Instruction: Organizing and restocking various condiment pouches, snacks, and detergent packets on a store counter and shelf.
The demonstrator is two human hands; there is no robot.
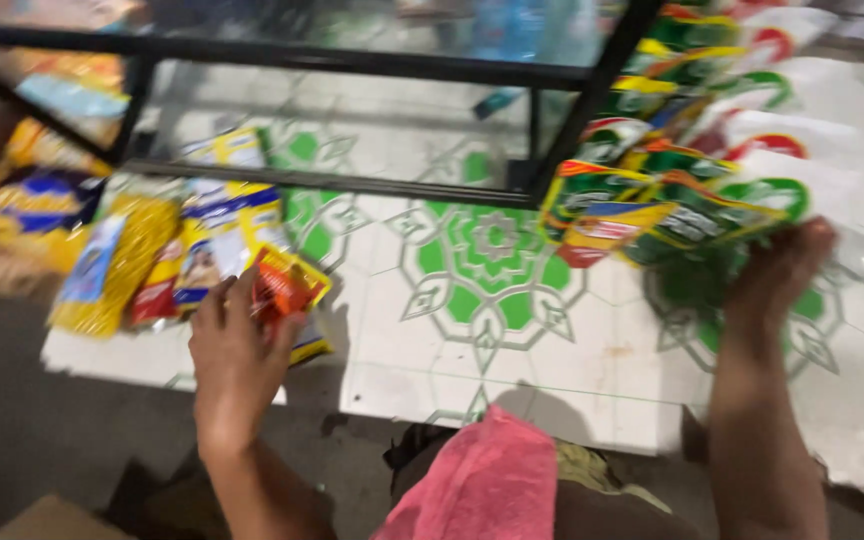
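Small orange-red sachet point(287, 285), left of centre, in the left hand point(237, 360). Yellow-blue packets point(222, 240) on tiled floor behind it. Green-yellow-red sachet strips point(672, 210), right, at the right hand point(777, 275).

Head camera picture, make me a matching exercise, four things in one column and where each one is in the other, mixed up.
Things:
1. left hand
2. right hand
3. pink cloth
4. yellow packets

Places:
A. bottom middle, near the person's lap
B. holding a small orange packet
C. lying on the floor at left
D. at the fan of green and white sachets

Pairs: 1-B, 2-D, 3-A, 4-C
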